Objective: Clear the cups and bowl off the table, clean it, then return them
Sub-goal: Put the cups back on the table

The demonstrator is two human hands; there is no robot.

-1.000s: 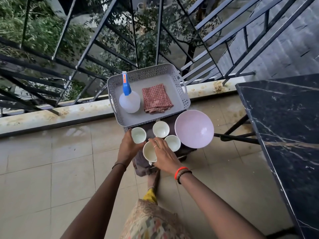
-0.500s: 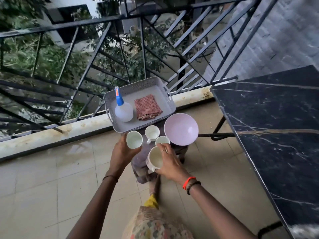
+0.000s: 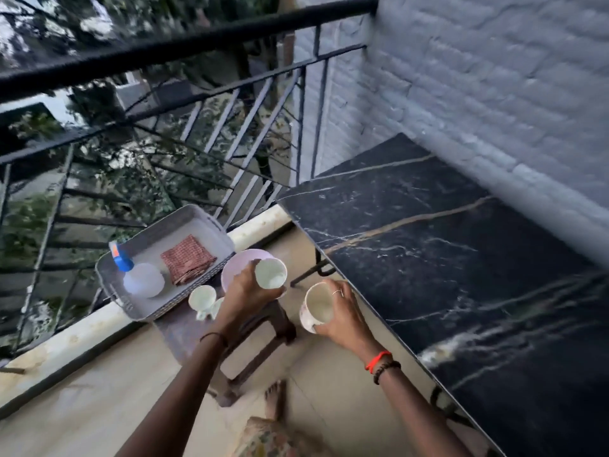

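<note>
two full grips: left grip (image 3: 245, 291) is clutching upper cup (image 3: 271, 273), right grip (image 3: 344, 313) lower cup (image 3: 316, 306); seemingly returning them, tabletop (image 3: 461, 258) landing next.

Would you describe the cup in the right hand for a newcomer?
Find the black table. Beside its edge, the right hand grips a white cup. Unlike the cup in the left hand, it shows against floor, not the pink bowl.

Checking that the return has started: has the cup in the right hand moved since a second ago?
Yes. The cup in the right hand has left the stool, moving right toward the black table.
</note>
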